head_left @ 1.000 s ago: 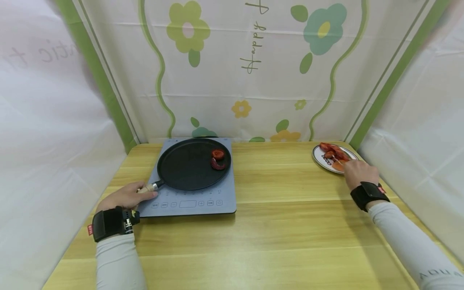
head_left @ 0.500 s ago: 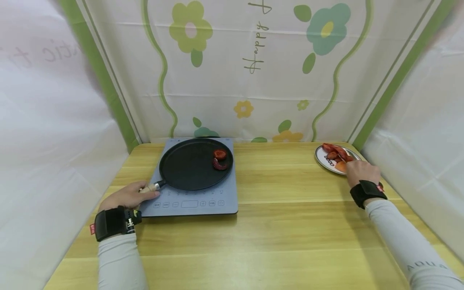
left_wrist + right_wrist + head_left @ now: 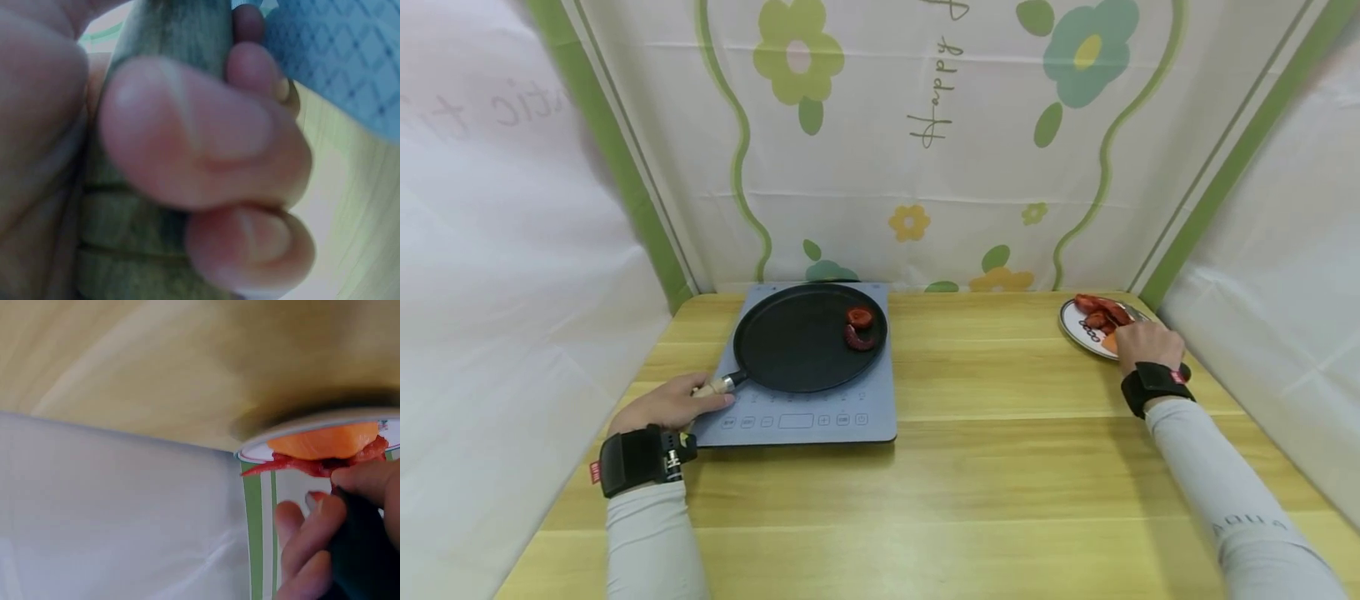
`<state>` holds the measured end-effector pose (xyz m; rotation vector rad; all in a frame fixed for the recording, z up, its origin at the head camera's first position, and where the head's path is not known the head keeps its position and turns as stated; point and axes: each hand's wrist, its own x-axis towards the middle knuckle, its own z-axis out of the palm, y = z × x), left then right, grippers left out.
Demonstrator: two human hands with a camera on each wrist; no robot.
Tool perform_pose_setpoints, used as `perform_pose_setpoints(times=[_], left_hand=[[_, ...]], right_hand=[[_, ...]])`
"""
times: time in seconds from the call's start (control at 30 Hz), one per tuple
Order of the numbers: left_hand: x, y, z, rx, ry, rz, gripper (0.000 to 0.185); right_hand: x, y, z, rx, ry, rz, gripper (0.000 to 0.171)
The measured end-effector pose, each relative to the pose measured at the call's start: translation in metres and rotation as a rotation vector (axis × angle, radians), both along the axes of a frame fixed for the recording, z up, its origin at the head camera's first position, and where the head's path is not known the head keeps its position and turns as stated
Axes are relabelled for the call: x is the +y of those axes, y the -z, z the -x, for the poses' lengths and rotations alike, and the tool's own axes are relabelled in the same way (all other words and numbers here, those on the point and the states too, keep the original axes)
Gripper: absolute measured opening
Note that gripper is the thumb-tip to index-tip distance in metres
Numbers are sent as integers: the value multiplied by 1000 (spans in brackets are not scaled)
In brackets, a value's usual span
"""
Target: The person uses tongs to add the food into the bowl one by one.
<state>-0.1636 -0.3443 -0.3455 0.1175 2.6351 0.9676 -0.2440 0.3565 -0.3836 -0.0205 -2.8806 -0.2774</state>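
Note:
My left hand [image 3: 670, 404] grips the wooden handle [image 3: 181, 31] of a flat black pan [image 3: 790, 342], fingers curled round it in the left wrist view. In the pan lie a red, cut-looking piece [image 3: 860, 317] and a curled, dark red tentacle-like piece [image 3: 858, 338]. At the far right my right hand [image 3: 1150, 346] holds a dark-handled utensil [image 3: 359, 550]; its working end is mostly hidden. That hand is over the near edge of a white plate [image 3: 1071, 325] bearing several red pieces [image 3: 1097, 310] and an orange slice [image 3: 325, 440].
Under the pan sits a grey induction cooktop [image 3: 820, 425] with touch buttons along its front. The wooden table [image 3: 970, 467] runs between pan and plate. White patterned cloth [image 3: 865, 150] hangs behind and at both sides, close to the plate on the right.
My right hand has turned slightly at the plate, bringing the dark handle end into view behind it. The whole head view has shifted a little; the left hand keeps its grip.

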Motion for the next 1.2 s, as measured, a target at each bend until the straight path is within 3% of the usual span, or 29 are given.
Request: perform_pose_setpoints(times=[0.37,0.73,1.03,1.2], left_hand=[[1,-1,0,-4,4,2,33],[1,1,1,-1,-6,6,32],[1,1,1,9,-6,14,31],[1,-1,0,7,-9,36,33]], right_hand=[[1,-13,17,-119,11,-108,25],[3,-13,34,-237,125,-182,25],[4,-14,35,-231,70,-204,9],[6,-13,32,-224,46,-219,12]])
